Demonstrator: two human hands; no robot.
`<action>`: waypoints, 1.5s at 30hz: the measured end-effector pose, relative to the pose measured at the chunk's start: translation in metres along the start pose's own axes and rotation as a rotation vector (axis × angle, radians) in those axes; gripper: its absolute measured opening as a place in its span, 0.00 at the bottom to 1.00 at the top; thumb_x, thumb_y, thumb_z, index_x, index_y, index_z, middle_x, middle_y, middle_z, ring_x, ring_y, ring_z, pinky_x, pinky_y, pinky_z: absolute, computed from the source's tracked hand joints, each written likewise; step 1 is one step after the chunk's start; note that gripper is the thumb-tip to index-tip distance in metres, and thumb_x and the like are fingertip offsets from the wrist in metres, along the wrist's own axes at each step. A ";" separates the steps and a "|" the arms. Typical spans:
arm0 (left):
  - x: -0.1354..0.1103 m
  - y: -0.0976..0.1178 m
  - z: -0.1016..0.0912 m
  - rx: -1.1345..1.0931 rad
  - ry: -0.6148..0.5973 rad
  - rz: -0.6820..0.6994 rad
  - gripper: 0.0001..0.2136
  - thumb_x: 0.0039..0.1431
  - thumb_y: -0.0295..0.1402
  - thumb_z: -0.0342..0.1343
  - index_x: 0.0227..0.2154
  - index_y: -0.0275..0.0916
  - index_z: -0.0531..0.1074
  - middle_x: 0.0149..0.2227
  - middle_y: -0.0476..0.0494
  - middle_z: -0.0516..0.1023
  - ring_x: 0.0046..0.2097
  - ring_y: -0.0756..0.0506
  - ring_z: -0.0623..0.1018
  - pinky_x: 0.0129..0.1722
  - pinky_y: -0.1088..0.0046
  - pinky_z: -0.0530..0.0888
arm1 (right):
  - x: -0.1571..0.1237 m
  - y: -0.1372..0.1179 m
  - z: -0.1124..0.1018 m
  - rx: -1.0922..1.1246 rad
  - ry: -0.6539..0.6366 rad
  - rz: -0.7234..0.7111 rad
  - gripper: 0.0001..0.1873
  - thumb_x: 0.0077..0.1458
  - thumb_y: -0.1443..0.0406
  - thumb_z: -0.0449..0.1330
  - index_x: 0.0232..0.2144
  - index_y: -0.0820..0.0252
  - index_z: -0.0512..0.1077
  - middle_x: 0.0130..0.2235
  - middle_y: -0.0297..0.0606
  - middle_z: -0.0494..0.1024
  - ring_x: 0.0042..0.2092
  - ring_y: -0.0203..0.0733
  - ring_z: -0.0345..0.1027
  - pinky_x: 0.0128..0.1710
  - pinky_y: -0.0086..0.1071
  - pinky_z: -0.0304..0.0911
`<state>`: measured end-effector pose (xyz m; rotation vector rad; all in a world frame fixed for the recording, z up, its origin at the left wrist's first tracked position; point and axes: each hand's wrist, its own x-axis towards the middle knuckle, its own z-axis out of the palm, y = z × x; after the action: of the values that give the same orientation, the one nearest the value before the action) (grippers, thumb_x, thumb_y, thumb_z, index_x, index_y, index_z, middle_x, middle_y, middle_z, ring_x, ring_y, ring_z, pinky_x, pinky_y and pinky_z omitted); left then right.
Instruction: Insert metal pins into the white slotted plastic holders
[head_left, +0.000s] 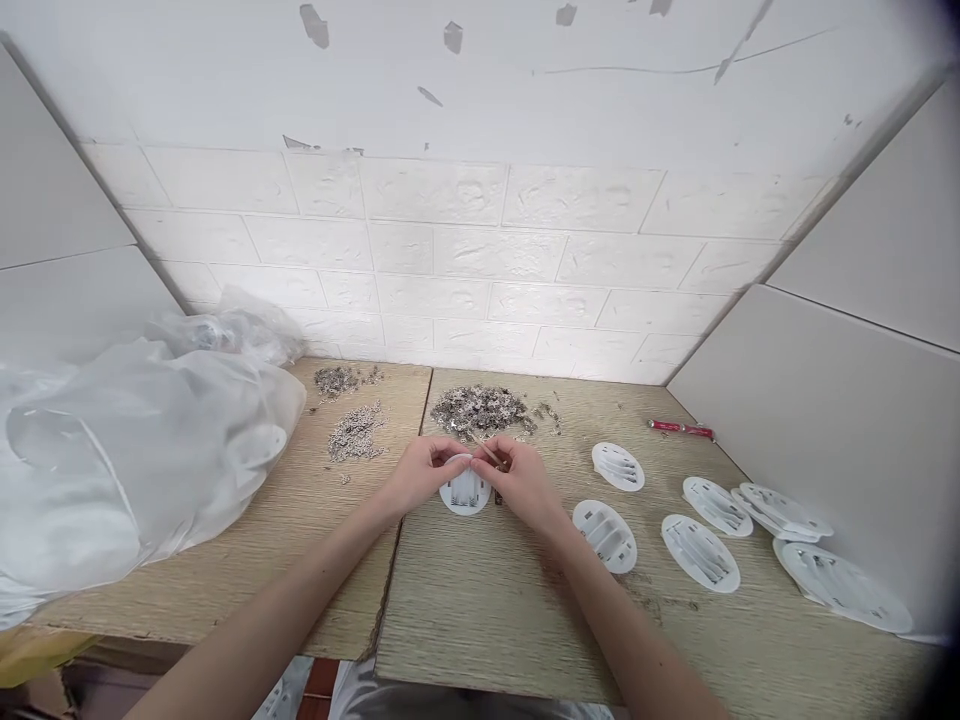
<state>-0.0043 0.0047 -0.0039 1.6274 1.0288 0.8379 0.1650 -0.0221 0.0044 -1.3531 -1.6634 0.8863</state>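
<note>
A white oval plastic part [464, 492] with ribbed slots lies on the wooden table in front of me. My left hand [421, 472] grips its left edge with curled fingers. My right hand [520, 480] is closed in a pinch at the part's upper right edge, holding a thin wooden stick [485, 449] that slants up to the left. Just behind my hands lies a pile of small metal pieces [480, 408].
Several more white oval parts [700, 551] are spread to the right. Two smaller heaps of metal pieces [355, 433] lie to the left, beside a large clear plastic bag [127, 450]. A red tool [679, 428] rests by the right panel. A seam splits the table boards [465, 610].
</note>
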 end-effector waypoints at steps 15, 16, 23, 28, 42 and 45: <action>0.001 0.001 -0.003 0.017 -0.007 -0.027 0.14 0.55 0.41 0.58 0.33 0.34 0.79 0.32 0.43 0.80 0.31 0.48 0.74 0.30 0.75 0.70 | 0.003 0.005 0.002 -0.131 0.011 -0.092 0.07 0.53 0.63 0.57 0.26 0.60 0.68 0.27 0.34 0.70 0.31 0.38 0.61 0.32 0.31 0.55; 0.001 0.001 -0.003 0.000 -0.018 -0.023 0.14 0.54 0.41 0.58 0.33 0.34 0.79 0.31 0.43 0.80 0.31 0.48 0.74 0.29 0.74 0.70 | 0.003 0.005 0.002 -0.092 0.012 -0.069 0.07 0.53 0.62 0.57 0.26 0.60 0.69 0.27 0.34 0.70 0.31 0.38 0.61 0.31 0.31 0.56; 0.000 -0.002 0.000 -0.020 -0.025 0.011 0.14 0.51 0.41 0.60 0.33 0.33 0.77 0.30 0.42 0.78 0.31 0.48 0.75 0.29 0.74 0.71 | 0.003 0.010 0.003 0.132 0.001 0.026 0.11 0.48 0.59 0.62 0.30 0.61 0.72 0.29 0.35 0.73 0.31 0.37 0.64 0.30 0.30 0.60; 0.000 -0.004 0.001 0.047 -0.012 0.031 0.15 0.53 0.41 0.59 0.35 0.33 0.77 0.31 0.42 0.78 0.31 0.48 0.74 0.29 0.74 0.69 | 0.003 0.009 0.005 0.128 0.001 0.001 0.11 0.50 0.60 0.62 0.33 0.61 0.72 0.32 0.37 0.75 0.34 0.39 0.67 0.33 0.32 0.62; -0.008 0.012 -0.004 -0.510 -0.242 -0.026 0.22 0.50 0.36 0.66 0.49 0.36 0.73 0.51 0.37 0.76 0.51 0.41 0.75 0.54 0.62 0.70 | 0.005 0.006 -0.006 0.070 0.173 0.007 0.12 0.54 0.58 0.56 0.25 0.59 0.66 0.27 0.33 0.68 0.29 0.36 0.58 0.29 0.31 0.55; -0.007 0.009 -0.005 -0.601 -0.242 -0.049 0.20 0.52 0.35 0.64 0.48 0.35 0.73 0.51 0.35 0.75 0.52 0.40 0.75 0.54 0.60 0.72 | 0.005 0.005 -0.006 0.189 0.136 0.034 0.14 0.54 0.54 0.56 0.27 0.59 0.65 0.27 0.33 0.66 0.28 0.35 0.57 0.28 0.30 0.54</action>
<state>-0.0093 -0.0009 0.0057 1.1482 0.5669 0.7965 0.1718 -0.0159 0.0028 -1.2861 -1.4207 0.9258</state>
